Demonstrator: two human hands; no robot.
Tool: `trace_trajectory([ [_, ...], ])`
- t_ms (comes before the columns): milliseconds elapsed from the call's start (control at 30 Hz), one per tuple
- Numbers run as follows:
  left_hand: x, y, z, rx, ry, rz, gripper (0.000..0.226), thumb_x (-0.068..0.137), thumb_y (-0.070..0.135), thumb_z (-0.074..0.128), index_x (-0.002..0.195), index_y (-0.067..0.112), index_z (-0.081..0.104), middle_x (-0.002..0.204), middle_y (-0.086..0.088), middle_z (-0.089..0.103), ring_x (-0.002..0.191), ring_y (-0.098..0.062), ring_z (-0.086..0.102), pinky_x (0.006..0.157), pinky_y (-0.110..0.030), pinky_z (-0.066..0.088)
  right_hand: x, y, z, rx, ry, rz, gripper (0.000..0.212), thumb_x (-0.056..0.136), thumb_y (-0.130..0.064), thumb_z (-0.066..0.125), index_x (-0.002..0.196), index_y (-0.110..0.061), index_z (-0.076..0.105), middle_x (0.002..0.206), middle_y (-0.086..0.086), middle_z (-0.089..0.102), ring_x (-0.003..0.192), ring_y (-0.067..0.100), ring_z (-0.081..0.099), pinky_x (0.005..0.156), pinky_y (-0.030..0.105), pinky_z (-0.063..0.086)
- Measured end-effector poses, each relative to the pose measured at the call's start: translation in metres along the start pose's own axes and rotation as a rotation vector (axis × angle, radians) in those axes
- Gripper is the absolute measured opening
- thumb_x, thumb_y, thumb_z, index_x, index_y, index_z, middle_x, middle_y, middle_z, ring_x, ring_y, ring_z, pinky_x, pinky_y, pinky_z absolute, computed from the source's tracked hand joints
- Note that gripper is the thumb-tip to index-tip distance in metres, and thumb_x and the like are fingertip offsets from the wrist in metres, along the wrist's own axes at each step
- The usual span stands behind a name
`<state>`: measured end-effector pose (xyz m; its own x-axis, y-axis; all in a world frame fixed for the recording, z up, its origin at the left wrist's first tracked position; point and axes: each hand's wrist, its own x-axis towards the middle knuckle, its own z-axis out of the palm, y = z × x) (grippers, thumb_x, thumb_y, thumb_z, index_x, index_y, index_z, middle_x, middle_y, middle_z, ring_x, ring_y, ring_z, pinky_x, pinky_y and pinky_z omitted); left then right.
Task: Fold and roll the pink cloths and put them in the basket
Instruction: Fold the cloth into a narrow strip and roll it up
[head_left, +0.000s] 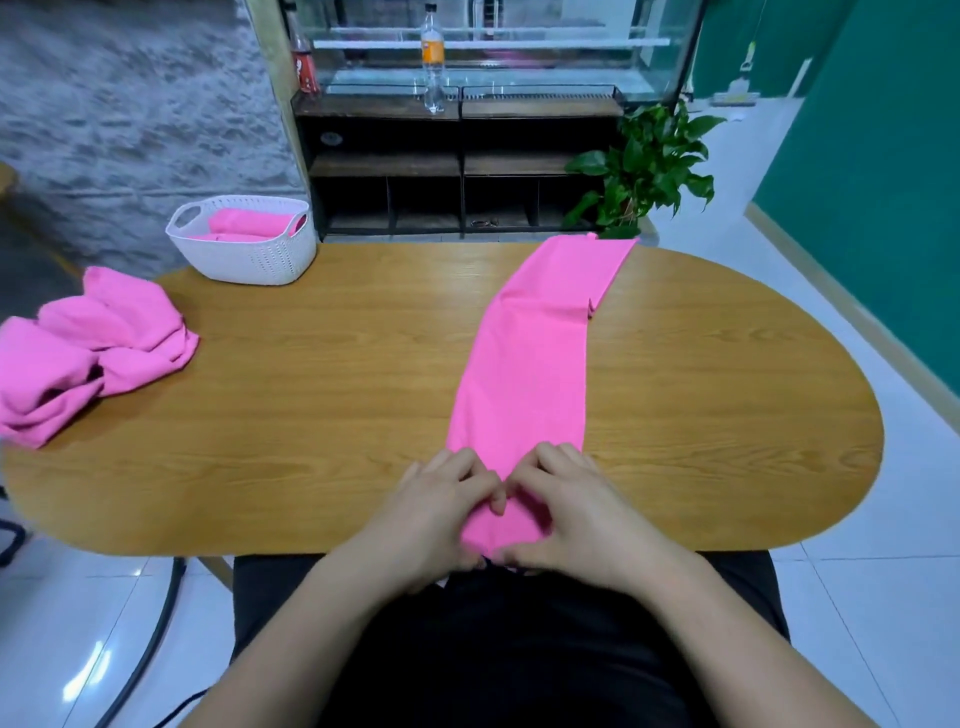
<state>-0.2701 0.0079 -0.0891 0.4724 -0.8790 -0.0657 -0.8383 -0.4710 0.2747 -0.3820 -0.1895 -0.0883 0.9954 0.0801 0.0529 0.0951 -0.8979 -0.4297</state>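
Observation:
A pink cloth (530, 358), folded into a long strip, lies on the wooden table (311, 395) from the near edge to the far edge. My left hand (434, 512) and my right hand (563, 512) sit side by side on its near end, fingers curled and pinching the fabric at the table's front edge. A white basket (249, 254) stands at the back left with pink rolled cloths (249, 224) inside. A heap of loose pink cloths (88, 348) lies at the table's left end.
Behind the table stands a dark shelf unit (457, 171) with a glass tank and two bottles on top. A potted plant (644, 166) sits to its right. White tiled floor surrounds the table.

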Motion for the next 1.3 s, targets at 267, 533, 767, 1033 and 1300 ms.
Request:
trace_trajectory([
  [267,-0.004,-0.002,-0.007,-0.078,-0.01,0.023,0.046,0.07,0.03,0.082,0.11,0.038,0.063,0.112,0.015,0.049,0.11,-0.009,0.044,0.096,-0.033,0.039,-0.005,-0.005,0.004,-0.123,-0.018,-0.039,0.06,0.073,-0.065,0.075,0.121,-0.035,0.054,0.118,-0.015,0.041,0.11,0.011,0.039,0.093,0.03,0.032],
  [533,-0.004,0.001,-0.01,-0.142,0.001,0.017,0.024,0.071,0.025,0.075,0.094,0.029,0.071,0.082,0.011,0.065,0.078,-0.01,0.055,0.072,-0.03,0.046,-0.011,-0.01,0.005,-0.095,-0.02,-0.044,0.024,0.08,-0.043,0.06,0.1,-0.03,0.056,0.103,-0.013,0.046,0.098,0.014,0.043,0.089,0.036,0.043],
  [767,-0.005,-0.001,-0.011,-0.373,0.145,0.009,0.023,0.078,0.03,0.075,0.097,0.027,0.063,0.087,0.011,0.063,0.082,-0.009,0.057,0.077,-0.033,0.049,-0.009,0.005,0.005,0.172,0.113,0.037,0.019,0.096,-0.036,0.06,0.083,-0.023,0.055,0.082,-0.008,0.051,0.079,0.013,0.052,0.072,0.04,0.045],
  [1033,-0.001,-0.022,-0.011,-0.458,0.258,-0.102,0.017,0.091,0.033,0.08,0.102,0.033,0.066,0.08,0.013,0.064,0.075,-0.005,0.058,0.067,-0.027,0.042,-0.007,0.016,0.003,0.414,0.343,0.184,0.018,0.099,-0.044,0.07,0.1,-0.027,0.066,0.072,-0.005,0.063,0.068,0.014,0.058,0.068,0.035,0.048],
  [1300,0.007,-0.03,-0.003,-0.536,0.292,-0.247,0.027,0.088,0.041,0.083,0.1,0.034,0.059,0.077,0.005,0.068,0.069,-0.012,0.06,0.07,-0.033,0.046,-0.007,0.023,0.006,0.257,0.346,0.206,0.021,0.096,-0.047,0.074,0.09,-0.027,0.071,0.057,-0.009,0.056,0.058,0.01,0.051,0.057,0.025,0.037],
])
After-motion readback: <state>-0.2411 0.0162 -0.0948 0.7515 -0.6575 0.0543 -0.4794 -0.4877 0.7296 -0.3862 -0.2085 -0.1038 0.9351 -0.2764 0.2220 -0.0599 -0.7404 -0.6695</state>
